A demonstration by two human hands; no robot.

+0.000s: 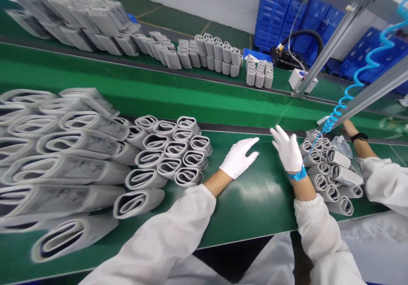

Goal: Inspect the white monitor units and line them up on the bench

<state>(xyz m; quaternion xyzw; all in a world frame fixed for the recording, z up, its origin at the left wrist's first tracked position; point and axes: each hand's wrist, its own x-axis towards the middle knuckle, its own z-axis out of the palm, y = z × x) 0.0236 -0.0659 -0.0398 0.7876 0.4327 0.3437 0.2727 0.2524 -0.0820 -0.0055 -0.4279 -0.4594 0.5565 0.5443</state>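
In the head view, my white-gloved left hand [239, 157] is just to the right of a compact stack of grey, soft-looking oval rolls [170, 166], my landmark. Its fingers are wide of the thumb and hold nothing. Farther right of that landmark, my white-gloved right hand [287, 149] is lifted, its fingers fanned, nothing in them either. A bright blue wrist strap [298, 174] sits below that glove; a light blue coiled cord [371, 62] seems to run to it, probably for static grounding.

The glossy green tabletop [255, 200] spans the gap right of the landmark, giving both hands room. Well to its right, just beside my strap, lies a looser heap of grey rolls [346, 176], with a co-worker's hand [349, 128] near its far side. Left of the landmark, larger-looking grey rolls [79, 142] are piled. Most lie sideways, layered closely, I judge so they brace one another and keep their shape. Behind the landmark, more grey rolls [216, 53] stand in tight rows, likely to save space.
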